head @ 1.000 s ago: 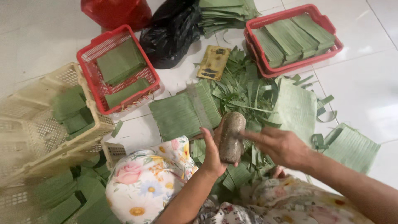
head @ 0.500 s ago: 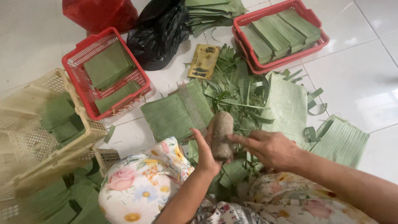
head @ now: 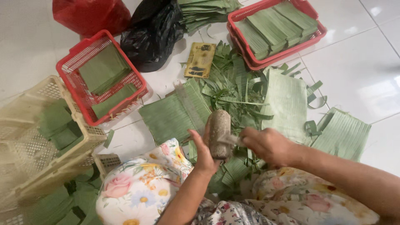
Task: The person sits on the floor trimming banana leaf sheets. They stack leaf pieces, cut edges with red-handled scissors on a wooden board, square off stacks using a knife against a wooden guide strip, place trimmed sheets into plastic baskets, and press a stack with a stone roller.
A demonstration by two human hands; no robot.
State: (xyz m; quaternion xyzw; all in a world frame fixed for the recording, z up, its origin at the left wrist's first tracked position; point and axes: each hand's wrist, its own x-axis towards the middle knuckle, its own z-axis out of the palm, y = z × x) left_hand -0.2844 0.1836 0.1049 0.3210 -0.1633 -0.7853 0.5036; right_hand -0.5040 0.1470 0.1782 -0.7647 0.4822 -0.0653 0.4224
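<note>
My left hand grips an upright grey-brown stone cylinder from its left side, above my floral-clothed lap. My right hand is closed on a small blade-like object pressed against the cylinder's right side; what it is exactly I cannot tell. Beneath and beyond both hands lies a heap of green leaf strips and trimmings. Flat cut banana-leaf sheets lie to the left of the cylinder.
Two red baskets hold stacked folded leaves. A cream basket with leaves stands left. A black bag, a red bag and a yellowish board lie on the white tile floor. More leaf sheets lie right.
The view has shifted slightly; the cylinder stays in my left hand. My right hand has closed in against the cylinder's right side with the small blade.
</note>
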